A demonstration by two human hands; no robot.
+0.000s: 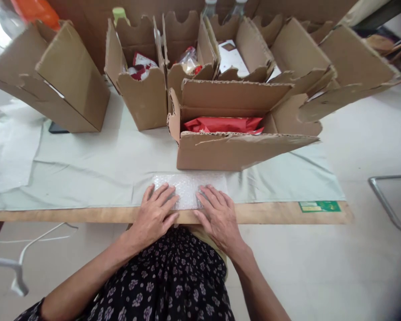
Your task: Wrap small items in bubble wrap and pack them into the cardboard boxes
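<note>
Both hands lie flat on a sheet of bubble wrap (187, 189) at the near edge of the desk (270, 213) — the left hand (153, 216) and right hand (217, 216) side by side, fingers (160, 194) spread and pressing down, gripping nothing. Under the wrap lies a pale green cloth (87, 169). Just behind stands an open cardboard box (234, 151) holding red packets (223, 125) — farther back, more open boxes (143, 98) in a row.

A small sheet of clear bubble wrap (188, 189) lies flat on the pale cloth at the table's near edge; both palms press its lower part.
</note>
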